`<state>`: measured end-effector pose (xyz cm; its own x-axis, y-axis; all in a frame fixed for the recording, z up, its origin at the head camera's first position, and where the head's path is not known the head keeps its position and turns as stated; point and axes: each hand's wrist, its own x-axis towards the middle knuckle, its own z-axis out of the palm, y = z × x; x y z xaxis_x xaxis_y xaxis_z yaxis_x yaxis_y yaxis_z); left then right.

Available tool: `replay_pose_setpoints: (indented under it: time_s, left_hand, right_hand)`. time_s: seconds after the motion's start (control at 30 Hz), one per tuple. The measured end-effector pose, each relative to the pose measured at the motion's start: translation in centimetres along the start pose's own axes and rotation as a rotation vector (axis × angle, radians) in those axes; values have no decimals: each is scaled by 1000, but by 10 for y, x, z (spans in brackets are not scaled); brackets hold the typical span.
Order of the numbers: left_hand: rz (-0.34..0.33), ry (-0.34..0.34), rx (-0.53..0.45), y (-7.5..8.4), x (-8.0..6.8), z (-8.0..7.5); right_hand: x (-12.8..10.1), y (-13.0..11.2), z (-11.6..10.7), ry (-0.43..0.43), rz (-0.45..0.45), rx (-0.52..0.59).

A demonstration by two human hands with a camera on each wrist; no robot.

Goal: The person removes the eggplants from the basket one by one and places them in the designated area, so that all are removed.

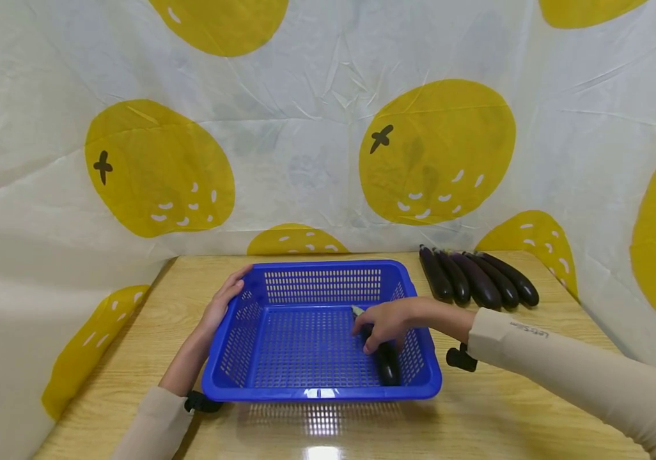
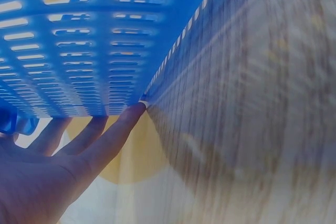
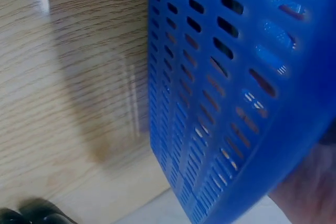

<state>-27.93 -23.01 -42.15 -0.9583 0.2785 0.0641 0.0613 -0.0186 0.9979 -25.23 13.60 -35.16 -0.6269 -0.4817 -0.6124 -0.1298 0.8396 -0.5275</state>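
A blue plastic basket with slotted walls stands on the table. Inside, along its right side, lies a dark purple eggplant, its pale stem toward the back. My right hand reaches over the right rim and grips the eggplant from above, near its middle. At the left rim is my left hand. In the left wrist view, the straight, spread fingers of that hand rest against the basket's outer wall. The right wrist view shows mostly the basket's outer wall, which hides most of the hand.
Several eggplants lie side by side at the table's back right, beyond the basket's right side. The wooden table extends around the basket. Behind it hangs a white cloth with yellow fruit prints.
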Motion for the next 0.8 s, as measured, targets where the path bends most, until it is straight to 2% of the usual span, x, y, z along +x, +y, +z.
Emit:
replay_pose_setpoints:
  time_s: [0.2, 0.37, 0.6, 0.8]
  left_hand:
    - [2, -1, -3, 0, 0, 0]
    - [0, -5, -2, 0, -1, 0]
    - [0, -13, -8, 0, 0, 1]
    - [-8, -2, -3, 0, -1, 1]
  right_hand:
    - [3, -2, 1, 28, 18, -17]
    - [5, 1, 3, 70, -5, 0]
    - [7, 5, 2, 151, -104, -22]
    - [8, 7, -2, 206, -236, -93]
